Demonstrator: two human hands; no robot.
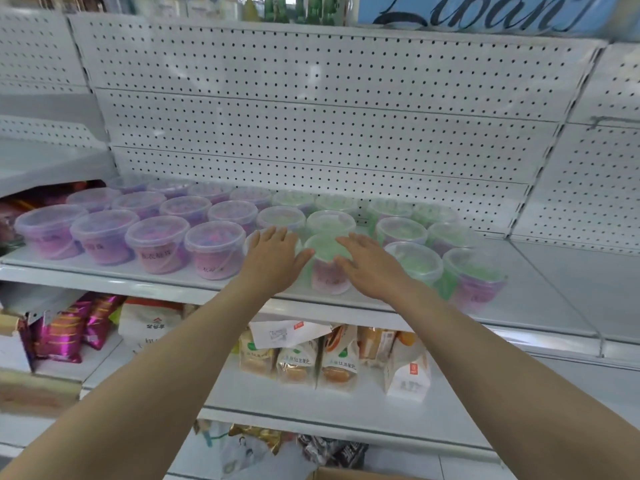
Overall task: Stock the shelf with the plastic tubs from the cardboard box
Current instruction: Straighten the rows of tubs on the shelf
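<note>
Both arms reached forward to the white shelf (540, 303). Landmark for this entry: the front green-lidded tub (325, 268), standing near the shelf's front edge, about mid-width of the stocked rows.

Left hand (273, 261): fingers straight and together, palm turned toward the left side of the landmark tub, thumb at its rim. It also covered most of another tub (250, 241) just left of the landmark. Right hand (370, 265): fingers straight, slightly spread, laid against the right side and top edge of the landmark tub. Neither hand was curled round anything; the tub sat between the two flat palms. Firm contact versus a hair's gap could not be told because of motion blur.

Left of the landmark: purple-filled tubs (104, 233) in three rows, running to the shelf's left end, clear lids on. Behind the landmark: more green-lidded tubs (330, 221), in rows back toward the pegboard (311, 109). Right of the landmark: further green-and-purple tubs (476, 278), the front one nearest the shelf edge; beyond them, bare shelf.

Below the landmark, on the next shelf down: bagged bread packs (298, 365), a white paper slip (284, 332) hanging from the upper shelf lip, a white carton (408, 379). Below and far left of the landmark: magenta foil bags (65, 334) and a white sack (149, 323).

Well below the landmark, at the bottom frame edge: a corner of the cardboard box (349, 474); contents not visible.
</note>
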